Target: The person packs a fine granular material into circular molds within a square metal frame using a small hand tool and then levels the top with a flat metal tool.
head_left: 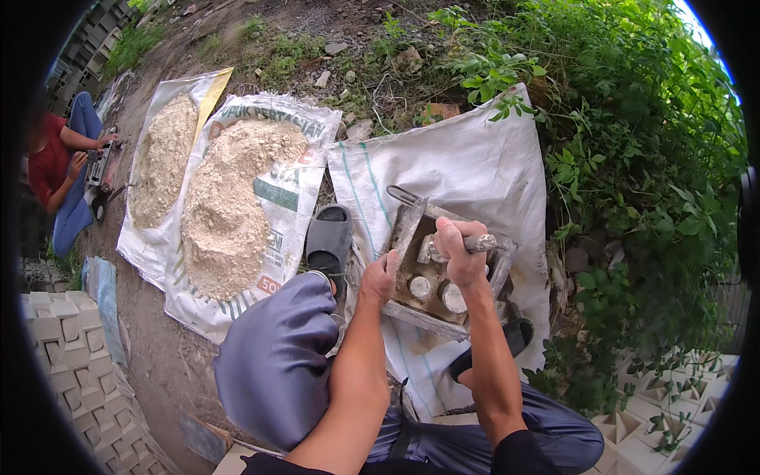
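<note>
In front of me a square, dusty metal mould [423,320] lies on a white woven sack [455,154]. Several pale round blocks, among them a larger one [453,298], stand up inside its walls. My left hand [381,275] is closed on the mould's left wall, near a looped metal rod [404,195] at the far corner. Over the mould's right half, my right hand [461,249] is wrapped round a thick, dusty metal bar handle [481,242]. The bar's lower side and its joint are partly hidden by the fingers.
To my left, two sacks carry heaps of pale powder [226,214]. Black sandals [328,241] are by my feet. A person in a red shirt [54,162] sits far left with a similar device. Pale patterned blocks [71,340] are stacked lower left; leafy plants [633,182] crowd the right.
</note>
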Tool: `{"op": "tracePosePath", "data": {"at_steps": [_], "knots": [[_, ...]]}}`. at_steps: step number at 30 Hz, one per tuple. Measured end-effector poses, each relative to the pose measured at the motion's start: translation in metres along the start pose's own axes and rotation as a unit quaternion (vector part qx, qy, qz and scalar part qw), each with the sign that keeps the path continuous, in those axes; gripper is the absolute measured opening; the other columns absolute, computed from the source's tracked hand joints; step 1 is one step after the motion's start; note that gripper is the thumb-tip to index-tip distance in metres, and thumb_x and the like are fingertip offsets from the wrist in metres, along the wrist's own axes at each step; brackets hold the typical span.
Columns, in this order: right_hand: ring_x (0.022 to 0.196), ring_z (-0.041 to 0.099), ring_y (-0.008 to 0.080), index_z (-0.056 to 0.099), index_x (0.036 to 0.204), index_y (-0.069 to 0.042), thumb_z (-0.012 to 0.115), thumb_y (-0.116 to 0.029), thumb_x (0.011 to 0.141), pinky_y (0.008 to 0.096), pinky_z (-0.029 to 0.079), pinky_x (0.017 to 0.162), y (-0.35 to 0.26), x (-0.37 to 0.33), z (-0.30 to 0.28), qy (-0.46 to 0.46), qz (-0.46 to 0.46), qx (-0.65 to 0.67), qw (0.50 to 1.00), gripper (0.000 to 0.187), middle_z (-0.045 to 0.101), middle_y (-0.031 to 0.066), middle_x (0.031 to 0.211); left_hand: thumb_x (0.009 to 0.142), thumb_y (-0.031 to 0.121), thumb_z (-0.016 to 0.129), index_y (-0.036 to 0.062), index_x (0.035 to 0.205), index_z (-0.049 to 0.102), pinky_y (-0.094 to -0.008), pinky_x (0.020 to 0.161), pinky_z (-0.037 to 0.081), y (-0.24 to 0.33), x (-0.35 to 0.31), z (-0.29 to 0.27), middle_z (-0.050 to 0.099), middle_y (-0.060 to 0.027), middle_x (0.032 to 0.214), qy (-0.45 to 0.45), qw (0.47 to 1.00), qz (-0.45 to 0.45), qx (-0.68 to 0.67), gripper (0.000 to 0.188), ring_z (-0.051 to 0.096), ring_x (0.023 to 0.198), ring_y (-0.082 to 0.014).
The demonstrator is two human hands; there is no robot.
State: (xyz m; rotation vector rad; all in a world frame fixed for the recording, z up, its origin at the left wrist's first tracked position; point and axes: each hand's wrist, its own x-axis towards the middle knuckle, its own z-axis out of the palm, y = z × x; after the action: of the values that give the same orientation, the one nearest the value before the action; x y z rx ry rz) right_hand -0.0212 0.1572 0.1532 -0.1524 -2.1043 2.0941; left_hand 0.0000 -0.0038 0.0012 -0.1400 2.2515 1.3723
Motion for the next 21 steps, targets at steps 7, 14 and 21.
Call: {"op": "tracePosePath", "data": {"at_steps": [7,14,21], "knots": [[0.044,0.025,0.0058,0.035,0.051,-0.004,0.048,-0.014,0.094,0.0277,0.020,0.043,0.025,-0.006,-0.003,0.049,0.015,0.091,0.994,0.046,0.033,-0.0042,0.048,0.095,0.054,0.035,0.0045,0.109,0.065,-0.0443,0.088,0.045,0.007,-0.003,0.001,0.063,-0.0291,0.100,-0.005,1.000,-0.008,0.009,0.059,0.057,0.102,-0.0452],[0.042,0.024,0.0065,0.027,0.049,-0.008,0.041,-0.011,0.092,0.0283,0.020,0.043,0.037,-0.037,0.001,0.064,-0.053,-0.010,0.996,0.045,0.028,-0.0029,0.044,0.095,0.055,0.034,0.0069,0.113,0.064,-0.0458,0.089,0.044,0.010,0.000,0.007,0.062,-0.0295,0.104,-0.021,0.999,0.004,0.035,0.059,0.056,0.104,-0.0452],[0.042,0.024,0.0072,0.029,0.050,-0.006,0.040,-0.012,0.091,0.0281,0.020,0.042,0.013,-0.051,0.005,0.086,-0.057,0.052,0.993,0.043,0.030,-0.0027,0.046,0.096,0.053,0.035,0.0067,0.113,0.064,-0.0445,0.089,0.044,0.005,0.000,0.005,0.063,-0.0276,0.104,-0.008,1.000,-0.011,0.024,0.058,0.057,0.105,-0.0438]]}}
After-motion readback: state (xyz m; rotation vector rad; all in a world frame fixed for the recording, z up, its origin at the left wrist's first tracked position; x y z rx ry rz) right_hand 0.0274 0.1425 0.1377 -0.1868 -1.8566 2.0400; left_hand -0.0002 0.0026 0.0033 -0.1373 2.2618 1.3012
